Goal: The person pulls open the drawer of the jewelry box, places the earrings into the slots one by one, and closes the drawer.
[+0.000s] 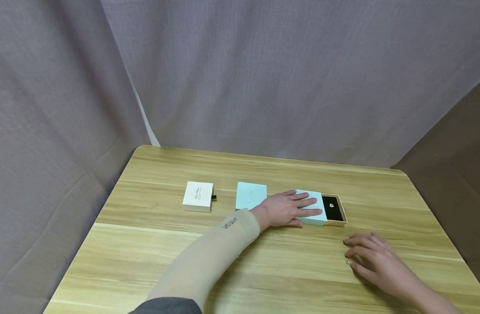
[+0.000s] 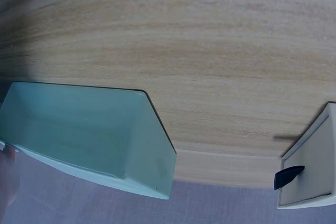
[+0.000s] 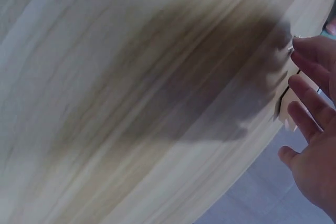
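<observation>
My left hand (image 1: 287, 209) rests with spread, straight fingers on the pale blue sleeve (image 1: 315, 197) of a jewelry box. The box's drawer (image 1: 343, 210) sticks out to the right, and a small silvery piece of jewelry (image 1: 331, 205) lies on its black lining. Nearer the front edge, my right hand (image 1: 381, 261) pinches a tiny shiny piece of jewelry (image 1: 347, 261) between thumb and index fingertip, close over the table. Its other fingers are spread and slightly bent in the right wrist view. Its exact kind is too small to tell.
Left of my left hand lies another pale blue box (image 1: 250, 195), partly behind the wrist. Farther left is a white box (image 1: 198, 195) with a black pull tab (image 1: 214, 198). The wooden table (image 1: 145, 244) backs onto a grey curtain (image 1: 263, 87).
</observation>
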`<state>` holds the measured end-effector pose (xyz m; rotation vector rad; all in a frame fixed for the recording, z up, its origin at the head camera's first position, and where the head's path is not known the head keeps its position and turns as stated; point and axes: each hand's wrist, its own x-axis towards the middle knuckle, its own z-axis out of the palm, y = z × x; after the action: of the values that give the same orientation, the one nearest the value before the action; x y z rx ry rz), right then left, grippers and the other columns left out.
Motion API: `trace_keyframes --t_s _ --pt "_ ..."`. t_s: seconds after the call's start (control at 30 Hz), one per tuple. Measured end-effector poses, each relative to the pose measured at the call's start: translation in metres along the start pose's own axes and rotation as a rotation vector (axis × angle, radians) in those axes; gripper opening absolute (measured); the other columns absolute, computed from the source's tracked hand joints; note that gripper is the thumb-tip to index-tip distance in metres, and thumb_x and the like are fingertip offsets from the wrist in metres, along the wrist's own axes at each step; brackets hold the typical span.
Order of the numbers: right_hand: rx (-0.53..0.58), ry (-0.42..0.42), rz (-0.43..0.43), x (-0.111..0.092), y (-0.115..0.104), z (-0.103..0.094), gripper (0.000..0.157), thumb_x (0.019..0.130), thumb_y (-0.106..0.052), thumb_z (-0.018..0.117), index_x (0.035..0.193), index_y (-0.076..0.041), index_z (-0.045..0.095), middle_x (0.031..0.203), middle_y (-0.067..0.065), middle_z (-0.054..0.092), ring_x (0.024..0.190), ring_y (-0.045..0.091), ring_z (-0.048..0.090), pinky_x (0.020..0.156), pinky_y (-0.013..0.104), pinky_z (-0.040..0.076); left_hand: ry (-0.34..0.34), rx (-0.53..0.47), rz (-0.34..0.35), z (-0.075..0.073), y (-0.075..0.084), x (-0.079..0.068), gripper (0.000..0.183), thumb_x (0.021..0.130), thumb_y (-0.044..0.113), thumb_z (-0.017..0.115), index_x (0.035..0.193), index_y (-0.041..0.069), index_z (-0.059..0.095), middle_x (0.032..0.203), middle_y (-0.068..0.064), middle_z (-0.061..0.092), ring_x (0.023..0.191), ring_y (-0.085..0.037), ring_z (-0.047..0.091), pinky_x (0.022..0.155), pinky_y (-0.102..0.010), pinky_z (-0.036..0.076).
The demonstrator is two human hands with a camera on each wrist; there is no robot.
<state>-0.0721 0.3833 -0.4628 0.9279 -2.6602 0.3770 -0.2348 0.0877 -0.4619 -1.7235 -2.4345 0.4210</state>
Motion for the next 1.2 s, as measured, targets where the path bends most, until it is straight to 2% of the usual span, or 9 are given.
trace_keyframes --t_s 0.13,0.23,0.3,0.47,0.57,0.7,0.83,1.03,1.2 --pt "0.022 0.015 -0.021 0.002 -0.001 0.003 0.011 0.092 -0.029 0.085 0.096 -0.027 0.075 0.120 0.005 0.075 0.119 0.027 0.058 0.132 0.023 0.007 -0.008 -0.005 -0.002 0.000 0.001 0.001 0.066 0.114 0.059 0.028 0.173 0.037 0.010 0.180 0.005 0.013 0.165 -0.016 0.015 0.133 -0.036 0.020" --pt "0.025 0.020 -0.036 0.005 -0.003 0.005 0.014 0.101 -0.041 0.075 0.093 -0.029 0.073 0.119 0.005 0.075 0.118 0.028 0.059 0.132 0.023 0.008 -0.012 -0.007 -0.003 0.000 0.001 0.002 0.066 0.114 0.059 0.028 0.173 0.037 0.010 0.180 0.005 0.012 0.165 -0.015 0.015 0.133 -0.036 0.020" --pt "0.021 0.020 -0.045 0.007 -0.004 0.006 0.014 0.101 -0.040 0.074 0.091 -0.030 0.072 0.120 0.004 0.075 0.118 0.029 0.060 0.132 0.024 0.008 -0.014 -0.007 -0.004 0.000 0.001 0.002 0.066 0.114 0.060 0.027 0.173 0.037 0.009 0.180 0.005 0.012 0.165 -0.015 0.014 0.133 -0.036 0.020" --pt "0.017 0.018 -0.040 0.010 -0.006 0.007 0.016 0.087 -0.022 0.084 0.089 -0.031 0.070 0.120 0.003 0.075 0.118 0.031 0.061 0.132 0.024 0.009 -0.024 -0.011 -0.008 0.001 0.001 0.002 0.067 0.114 0.060 0.026 0.173 0.037 0.007 0.181 0.005 0.009 0.165 -0.015 0.012 0.134 -0.036 0.018" --pt "0.020 0.026 -0.036 0.011 -0.005 0.009 0.011 0.093 -0.028 0.081 0.088 -0.029 0.071 0.119 0.003 0.075 0.117 0.031 0.062 0.132 0.023 0.010 -0.029 -0.012 -0.009 0.001 0.001 0.002 0.066 0.114 0.060 0.026 0.173 0.037 0.006 0.181 0.005 0.009 0.165 -0.015 0.012 0.134 -0.036 0.017" --pt "0.018 0.043 -0.044 0.012 -0.005 0.011 0.031 0.107 -0.049 0.061 0.088 -0.027 0.072 0.119 0.005 0.076 0.117 0.033 0.062 0.133 0.025 0.010 -0.030 -0.002 -0.009 0.001 0.001 0.002 0.066 0.114 0.060 0.026 0.173 0.037 0.007 0.181 0.006 0.009 0.165 -0.015 0.012 0.134 -0.036 0.018" --pt "0.014 0.055 -0.056 0.015 -0.005 0.014 0.048 0.111 -0.056 0.043 0.088 -0.027 0.074 0.118 0.004 0.076 0.116 0.032 0.063 0.133 0.026 0.010 -0.025 0.009 -0.011 0.001 0.001 0.001 0.066 0.114 0.060 0.027 0.173 0.038 0.009 0.180 0.006 0.010 0.165 -0.015 0.014 0.133 -0.035 0.019" --pt "0.000 0.056 -0.076 0.018 -0.006 0.015 0.052 0.112 -0.055 0.039 0.090 -0.026 0.075 0.118 0.003 0.075 0.114 0.031 0.063 0.133 0.028 0.010 -0.028 0.018 -0.011 0.001 0.001 0.001 0.066 0.114 0.060 0.027 0.173 0.038 0.009 0.180 0.007 0.010 0.165 -0.014 0.014 0.133 -0.035 0.020" --pt "-0.005 0.064 -0.034 0.015 -0.005 0.013 0.052 0.110 -0.060 0.041 0.092 -0.023 0.073 0.115 0.003 0.075 0.114 0.031 0.063 0.133 0.026 0.009 -0.028 0.024 -0.008 0.000 0.001 0.001 0.066 0.114 0.060 0.026 0.173 0.038 0.009 0.180 0.006 0.010 0.165 -0.014 0.014 0.133 -0.035 0.020"
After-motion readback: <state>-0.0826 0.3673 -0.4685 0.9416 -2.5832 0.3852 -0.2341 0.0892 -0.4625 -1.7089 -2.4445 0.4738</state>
